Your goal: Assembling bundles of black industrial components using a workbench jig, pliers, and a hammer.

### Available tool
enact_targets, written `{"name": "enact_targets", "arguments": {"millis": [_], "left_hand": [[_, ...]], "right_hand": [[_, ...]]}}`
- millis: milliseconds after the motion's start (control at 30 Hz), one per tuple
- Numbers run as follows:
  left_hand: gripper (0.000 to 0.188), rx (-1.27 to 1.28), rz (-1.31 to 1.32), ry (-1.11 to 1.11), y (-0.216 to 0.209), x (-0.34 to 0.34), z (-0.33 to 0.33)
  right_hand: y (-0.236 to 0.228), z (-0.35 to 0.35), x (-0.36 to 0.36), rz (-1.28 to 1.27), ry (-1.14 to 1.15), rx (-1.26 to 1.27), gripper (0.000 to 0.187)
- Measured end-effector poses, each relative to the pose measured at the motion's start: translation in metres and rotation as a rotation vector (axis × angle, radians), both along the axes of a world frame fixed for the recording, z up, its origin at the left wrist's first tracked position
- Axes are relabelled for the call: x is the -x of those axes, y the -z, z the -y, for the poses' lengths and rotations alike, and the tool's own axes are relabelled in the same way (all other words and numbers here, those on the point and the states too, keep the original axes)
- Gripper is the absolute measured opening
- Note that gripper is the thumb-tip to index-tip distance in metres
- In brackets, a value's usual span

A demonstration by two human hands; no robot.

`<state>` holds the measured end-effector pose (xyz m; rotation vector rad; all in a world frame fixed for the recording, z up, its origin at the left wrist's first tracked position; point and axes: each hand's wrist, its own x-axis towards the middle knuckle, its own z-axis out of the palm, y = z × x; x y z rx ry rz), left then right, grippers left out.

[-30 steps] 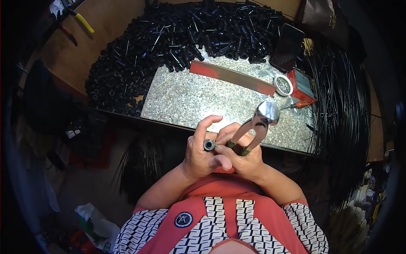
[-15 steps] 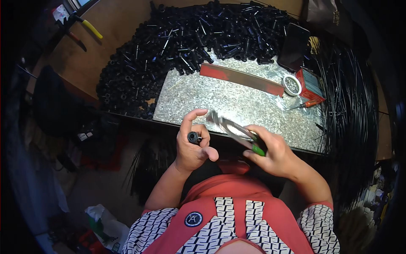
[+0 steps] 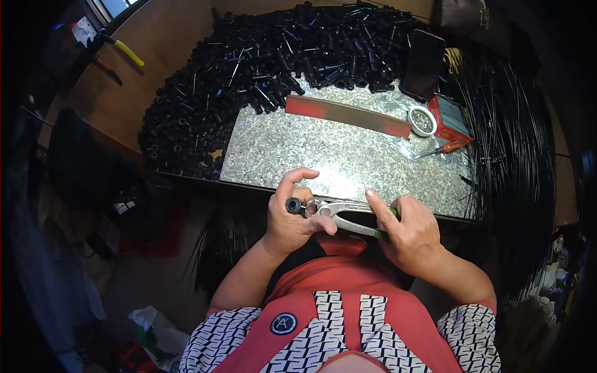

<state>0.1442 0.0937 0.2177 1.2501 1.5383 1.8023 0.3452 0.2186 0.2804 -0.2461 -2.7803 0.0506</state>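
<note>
My left hand [image 3: 289, 214] is closed round a small black tubular part [image 3: 293, 205], its round hollow end facing up. The index finger of that hand curls over above the part and the thumb stretches out below it. My right hand [image 3: 410, 233] grips the green handles of metal pliers [image 3: 342, 208]. Their jaws lie in the left hand, right beside the black tubular part; whether they bite on it is hard to make out. Both hands are held in front of my body, at the near edge of the speckled stone slab [image 3: 280, 149].
A big heap of black tubular parts [image 3: 311, 50] covers the back and left of the bench. On the slab lie a flat red-brown bar [image 3: 348, 115], a white cup [image 3: 423, 121] of small pieces, a red box [image 3: 451, 127] and a screwdriver [image 3: 451, 147]. Black strands [image 3: 516, 137] hang at right.
The pliers have come down and left, from blurred motion in the air to the black tubular part. My left hand has shifted slightly right, still holding the part.
</note>
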Motion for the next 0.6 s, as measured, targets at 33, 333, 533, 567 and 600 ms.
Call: {"name": "enact_targets", "arguments": {"millis": [33,333,533,567,600], "left_hand": [[0.085,0.000,0.000,0.001,-0.001,-0.002,0.000],[0.080,0.023,-0.018,-0.003,-0.003,-0.012,-0.004],[0.083,-0.003,-0.001,-0.025,0.001,-0.013,-0.007],[0.084,0.002,-0.040,-0.045,0.002,-0.012,-0.007],[0.085,0.004,-0.078,-0.062,0.003,-0.011,-0.007]], "right_hand": [[0.001,-0.002,0.000,0.000,0.001,0.000,0.070],[-0.002,-0.006,-0.008,-0.012,0.006,-0.155,0.073],[-0.015,-0.004,-0.009,0.094,0.016,-0.009,0.077],[-0.016,-0.003,-0.009,0.117,-0.001,0.115,0.079],[-0.017,-0.004,-0.009,0.140,-0.015,0.237,0.081]]}}
